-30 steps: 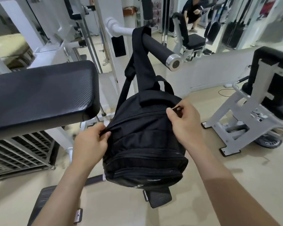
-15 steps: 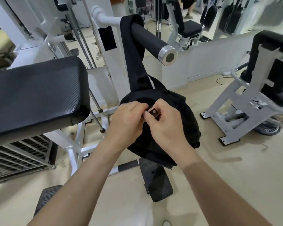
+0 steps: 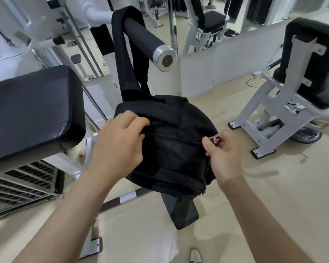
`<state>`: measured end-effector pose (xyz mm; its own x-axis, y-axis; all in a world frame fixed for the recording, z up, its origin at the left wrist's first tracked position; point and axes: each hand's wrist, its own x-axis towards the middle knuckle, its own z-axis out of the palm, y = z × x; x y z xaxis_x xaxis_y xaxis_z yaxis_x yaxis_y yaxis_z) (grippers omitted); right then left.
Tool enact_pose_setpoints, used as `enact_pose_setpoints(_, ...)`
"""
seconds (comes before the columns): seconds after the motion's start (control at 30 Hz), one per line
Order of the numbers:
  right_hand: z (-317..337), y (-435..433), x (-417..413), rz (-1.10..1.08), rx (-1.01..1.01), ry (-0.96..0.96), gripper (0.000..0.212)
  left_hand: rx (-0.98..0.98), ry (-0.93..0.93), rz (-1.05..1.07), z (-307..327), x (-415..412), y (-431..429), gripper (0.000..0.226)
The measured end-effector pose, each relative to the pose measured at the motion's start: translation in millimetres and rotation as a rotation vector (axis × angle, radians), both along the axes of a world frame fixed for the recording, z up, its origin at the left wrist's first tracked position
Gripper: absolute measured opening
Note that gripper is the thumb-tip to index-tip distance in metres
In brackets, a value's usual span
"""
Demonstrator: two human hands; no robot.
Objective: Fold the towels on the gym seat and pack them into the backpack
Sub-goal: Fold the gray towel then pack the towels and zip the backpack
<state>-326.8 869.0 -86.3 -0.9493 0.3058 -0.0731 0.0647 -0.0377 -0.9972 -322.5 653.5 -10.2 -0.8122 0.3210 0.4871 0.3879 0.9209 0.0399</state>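
Black nylon backpack (image 3: 171, 149): hangs by its strap (image 3: 125, 54) from a foam-covered roller bar (image 3: 141, 37) with a metal end cap, well above the floor (image 3: 273, 196).

Left hand (image 3: 120, 147): fingers curled, bunching the fabric at the upper left of the backpack and steadying it.

Right hand (image 3: 222, 158): thumb and forefinger pinch the metal zip pull (image 3: 216, 139) at the right end of a zip line. Between the two hands the track looks closed.

Step in hand: zip work on the main compartment. Whether the bag is being opened for packing or shut after it cannot be told from here.

Towels: none in view. The gym seat (image 3: 32, 111), a black textured pad to the left of the bag, shows none on the part that is visible.

Next move, as judged: if the bag is to be opened, the pull must run along the track while the left hand keeps the cloth taut, since a hanging bag will likely swing. The mouth must then be held wide.

Surface and room: pale beige floor. White steel machine frames. A black ribbed foot plate (image 3: 180, 211) sits under the bag. A second padded machine (image 3: 308, 73) stands at the right. More seats stand further back, and a slatted grille sits below the gym seat.
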Motion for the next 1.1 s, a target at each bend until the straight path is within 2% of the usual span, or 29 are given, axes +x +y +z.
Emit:
enact_pose_setpoints(0.07,9.3,-10.5,4.5,0.04,0.008,0.078,0.029,-0.118,-0.028,-0.13,-8.8,6.8,25.9,0.035)
enact_pose_setpoints(0.13,18.4,-18.9,10.1,0.098,0.036,0.147,0.026,-0.163,-0.062,-0.161,-21.4,6.6,46.1,0.039)
enact_pose_setpoints(0.27,33.1,-25.1,17.7,0.169,0.116,0.242,0.019,-0.146,-0.033,-0.141,-23.3,-9.8,49.0,0.005)
enact_pose_setpoints(0.33,33.7,-26.3,19.1,0.177,0.158,0.248,0.019,-0.17,-0.04,-0.166,-20.1,-13.6,47.6,0.003)
enact_pose_setpoints(0.4,18.8,-14.8,18.1,0.067,0.125,0.16,0.02,-0.15,-0.021,-0.187,-13.2,-14.6,47.0,0.007)
enact_pose_setpoints(0.5,-29.3,25.8,17.8,-0.196,-0.021,-0.13,0.023,-0.024,0.063,-0.13,3.7,-19.4,39.6,0.018)
enact_pose_setpoints(0.6,-62.0,47.6,28.4,-0.195,-0.037,-0.251,0.029,-0.01,0.112,-0.139,6.9,-20.5,42.3,0.02)
enact_pose_setpoints(0.7,-71.8,57.7,33.8,-0.067,0.006,-0.305,0.03,0.003,0.085,-0.174,-0.2,-12.5,46.6,0.015)
enact_pose_setpoints(0.8,-70.5,77.0,24.4,-0.039,0.211,-0.274,0.017,0.036,0.057,-0.166,-3.4,-7.2,34.9,0.019)
enact_pose_setpoints(0.83,-65.2,80.9,19.4,-0.023,0.283,-0.232,0.023,0.047,0.045,-0.157,-3.8,-5.8,31.2,0.02)
enact_pose_setpoints(0.9,-50.8,78.1,4.9,0.199,0.334,-0.17,0.035,0.06,0.026,-0.134,-5.3,-1.8,25.8,0.022)
enact_pose_setpoints(1.0,-46.1,54.7,-14.7,0.631,0.313,-0.344,0.043,0.072,0.012,-0.13,-6.6,6.7,15.7,0.022)
enact_pose_setpoints(1.1,-59.9,26.4,-24.4,0.806,0.322,-0.466,0.062,0.097,0.009,-0.125,-4.0,13.9,0.5,0.024)
